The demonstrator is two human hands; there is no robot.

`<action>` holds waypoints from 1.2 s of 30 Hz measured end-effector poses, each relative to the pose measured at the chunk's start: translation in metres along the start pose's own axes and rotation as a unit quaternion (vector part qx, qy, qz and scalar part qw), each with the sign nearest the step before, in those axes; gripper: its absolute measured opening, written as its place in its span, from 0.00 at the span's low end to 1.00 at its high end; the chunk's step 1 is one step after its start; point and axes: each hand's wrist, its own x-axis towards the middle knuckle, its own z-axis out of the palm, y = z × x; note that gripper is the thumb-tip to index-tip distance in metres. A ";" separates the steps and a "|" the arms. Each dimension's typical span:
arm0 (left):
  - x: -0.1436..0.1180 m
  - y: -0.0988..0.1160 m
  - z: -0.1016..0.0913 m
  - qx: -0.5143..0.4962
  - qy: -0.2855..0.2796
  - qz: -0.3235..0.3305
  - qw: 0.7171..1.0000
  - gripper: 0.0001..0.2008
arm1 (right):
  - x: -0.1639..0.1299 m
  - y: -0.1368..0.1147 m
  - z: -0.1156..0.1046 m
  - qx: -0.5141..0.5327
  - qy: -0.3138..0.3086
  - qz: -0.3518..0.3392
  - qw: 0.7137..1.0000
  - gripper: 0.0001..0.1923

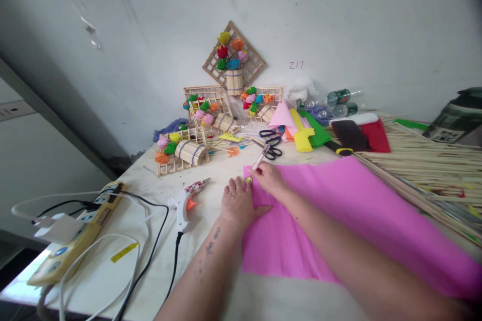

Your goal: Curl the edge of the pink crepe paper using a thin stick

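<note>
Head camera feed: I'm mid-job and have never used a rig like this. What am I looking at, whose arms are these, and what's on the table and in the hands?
There is no machine here. One camera on a person's head looks forward and down, so both bare arms are that person's own. The left hand presses flat on the corner of a pink paper sheet, beside a small round yellow thing. The right hand holds a pen in its fingers, tip near that corner. On the white table lie a glue gun, a power strip, scissors, bamboo sticks and stick frames with paper flowers.
</note>
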 end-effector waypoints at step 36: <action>0.001 0.000 0.000 -0.010 -0.006 0.000 1.000 0.41 | 0.000 0.003 0.001 0.014 0.005 -0.015 1.000 0.10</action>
